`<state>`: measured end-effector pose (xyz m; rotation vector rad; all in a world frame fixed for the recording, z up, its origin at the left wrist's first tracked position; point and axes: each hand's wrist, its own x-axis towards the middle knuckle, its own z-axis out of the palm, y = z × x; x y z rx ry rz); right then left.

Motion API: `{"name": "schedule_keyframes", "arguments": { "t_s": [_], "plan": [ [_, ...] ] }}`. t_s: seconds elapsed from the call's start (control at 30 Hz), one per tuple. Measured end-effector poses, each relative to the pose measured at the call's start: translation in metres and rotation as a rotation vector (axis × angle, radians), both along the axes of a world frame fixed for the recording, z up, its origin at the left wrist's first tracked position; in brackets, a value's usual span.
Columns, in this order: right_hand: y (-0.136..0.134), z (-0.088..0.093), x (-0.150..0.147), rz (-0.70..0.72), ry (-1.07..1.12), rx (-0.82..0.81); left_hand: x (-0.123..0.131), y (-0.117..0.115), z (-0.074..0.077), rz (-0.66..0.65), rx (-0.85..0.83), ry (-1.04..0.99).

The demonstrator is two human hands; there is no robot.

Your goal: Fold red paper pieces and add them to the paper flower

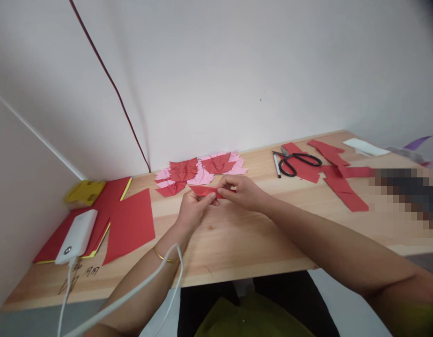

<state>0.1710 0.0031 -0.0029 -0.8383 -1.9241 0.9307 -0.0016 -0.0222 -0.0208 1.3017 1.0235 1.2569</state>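
Observation:
Between my two hands, just above the wooden table (233, 243), is a small folded piece of red paper (201, 190). My left hand (195, 206) pinches its lower left part between thumb and fingers. On its right side, my right hand (242, 189) presses it with thumb and fingertips, covering some of the folds. Right behind my hands lie overlapping stacks of folded pink paper (202, 177) and folded red paper (183, 169), their edges pointed.
Red sheets (132, 224) lie at left, with a white power bank (77, 236), its cable (132, 295) crossing my left forearm, and a yellow packet (84, 193). At right are black-handled scissors (289, 160), a pen (276, 166), red scraps (346, 192) and a white strip (365, 146).

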Motion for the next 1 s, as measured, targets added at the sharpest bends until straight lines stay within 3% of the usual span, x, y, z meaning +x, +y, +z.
{"name": "schedule_keyframes", "arguments": {
  "t_s": [0.67, 1.0],
  "plan": [
    [-0.0028, 0.0038, -0.0006, 0.042, 0.016, -0.025, -0.0033, 0.0006, 0.0017, -0.053, 0.041, 0.150],
    [-0.0036, 0.0059, -0.0029, 0.022, 0.099, -0.173, 0.0034, 0.0005, -0.0067, -0.122, -0.060, -0.032]
  ]
}}
